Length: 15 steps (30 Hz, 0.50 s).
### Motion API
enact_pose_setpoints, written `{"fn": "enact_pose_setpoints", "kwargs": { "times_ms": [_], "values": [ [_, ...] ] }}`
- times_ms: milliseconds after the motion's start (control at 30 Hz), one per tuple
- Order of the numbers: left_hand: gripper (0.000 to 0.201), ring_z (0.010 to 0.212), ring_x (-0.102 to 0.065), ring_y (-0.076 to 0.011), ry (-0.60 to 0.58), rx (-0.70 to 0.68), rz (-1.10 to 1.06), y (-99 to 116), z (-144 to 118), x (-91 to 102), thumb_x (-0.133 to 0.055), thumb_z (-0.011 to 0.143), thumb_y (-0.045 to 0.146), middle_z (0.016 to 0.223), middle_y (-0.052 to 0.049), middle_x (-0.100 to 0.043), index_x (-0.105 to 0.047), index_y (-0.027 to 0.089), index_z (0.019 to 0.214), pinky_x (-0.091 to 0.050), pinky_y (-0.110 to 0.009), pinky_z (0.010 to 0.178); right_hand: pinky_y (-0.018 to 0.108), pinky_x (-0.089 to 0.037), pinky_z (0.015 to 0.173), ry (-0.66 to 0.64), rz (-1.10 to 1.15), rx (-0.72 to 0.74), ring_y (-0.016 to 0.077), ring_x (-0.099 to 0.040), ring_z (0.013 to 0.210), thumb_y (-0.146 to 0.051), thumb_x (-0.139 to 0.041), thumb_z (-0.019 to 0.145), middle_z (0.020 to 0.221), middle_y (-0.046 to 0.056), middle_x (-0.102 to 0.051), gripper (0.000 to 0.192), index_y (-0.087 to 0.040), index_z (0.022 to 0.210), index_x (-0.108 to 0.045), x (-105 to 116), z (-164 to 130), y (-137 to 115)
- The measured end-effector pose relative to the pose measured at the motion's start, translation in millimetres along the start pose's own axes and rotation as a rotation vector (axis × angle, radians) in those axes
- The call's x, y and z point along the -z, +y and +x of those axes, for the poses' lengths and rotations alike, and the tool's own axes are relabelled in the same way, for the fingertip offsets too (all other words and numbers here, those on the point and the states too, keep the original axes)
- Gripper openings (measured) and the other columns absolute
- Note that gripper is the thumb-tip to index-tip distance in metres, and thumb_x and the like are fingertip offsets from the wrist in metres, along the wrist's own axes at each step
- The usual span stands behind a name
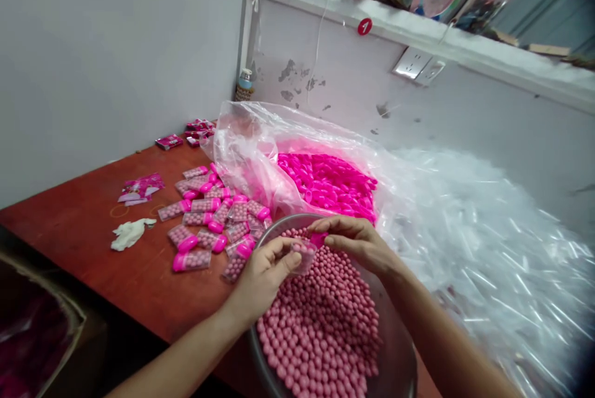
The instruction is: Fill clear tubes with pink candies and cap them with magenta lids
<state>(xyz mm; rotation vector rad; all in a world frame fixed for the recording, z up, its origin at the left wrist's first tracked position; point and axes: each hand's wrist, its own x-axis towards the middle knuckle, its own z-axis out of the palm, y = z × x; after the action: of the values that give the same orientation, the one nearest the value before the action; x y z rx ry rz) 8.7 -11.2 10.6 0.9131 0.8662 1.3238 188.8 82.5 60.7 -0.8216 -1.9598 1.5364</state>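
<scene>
Capping looks to be the step: the left hand (263, 274) grips a small clear plastic tube of pink beads (303, 256) over the round metal bowl (400, 354), while the right hand (357, 242) pinches a bright pink cap (318, 238) at its mouth. Pressing it squarely on would come next.

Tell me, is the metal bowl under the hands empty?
No, the metal bowl is heaped with small pink balls, and both hands work just above them.
</scene>
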Motion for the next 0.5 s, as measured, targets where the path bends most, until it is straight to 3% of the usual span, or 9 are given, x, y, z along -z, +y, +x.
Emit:
{"fn": "enact_pose_setpoints", "kwargs": {
  "times_ms": [233, 400, 500],
  "values": [
    [0.021, 0.084, -0.060, -0.0164, 0.015, -0.002, -0.025, 0, -4, -1.6, -0.060, 0.078, 0.030, 0.091, -0.004, -0.066, -0.064, 0.015, 0.092, -0.048, -0.027, 0.077, 0.030, -0.046, 0.082, 0.179, 0.187, 0.049, 0.0162, -0.060, 0.090, -0.020, -0.066, 0.075, 0.100, 0.003, -0.066, 0.025, -0.023, 0.099, -0.063, -28, -7, 10],
    [0.020, 0.084, -0.060, -0.0168, 0.018, -0.035, 0.010, -2, -4, -3.1, -0.058, 0.080, 0.030, 0.089, -0.005, -0.066, -0.063, 0.013, 0.091, -0.048, -0.027, 0.077, 0.027, -0.047, 0.077, 0.320, 0.041, -0.013, 0.0138, -0.059, 0.082, -0.027, -0.065, 0.076, 0.092, 0.001, -0.066, 0.019, -0.021, 0.093, -0.064, -40, -13, 6],
    [0.019, 0.084, -0.059, -0.0165, -0.001, -0.061, 0.039, -2, -5, -2.8, -0.055, 0.082, 0.029, 0.088, -0.005, -0.065, -0.062, 0.013, 0.091, -0.047, -0.027, 0.077, 0.027, -0.048, 0.072, 0.341, 0.056, -0.069, 0.0131, -0.058, 0.078, -0.031, -0.067, 0.074, 0.089, 0.000, -0.064, 0.023, -0.022, 0.094, -0.063, -43, -15, 4]
  ]
}}
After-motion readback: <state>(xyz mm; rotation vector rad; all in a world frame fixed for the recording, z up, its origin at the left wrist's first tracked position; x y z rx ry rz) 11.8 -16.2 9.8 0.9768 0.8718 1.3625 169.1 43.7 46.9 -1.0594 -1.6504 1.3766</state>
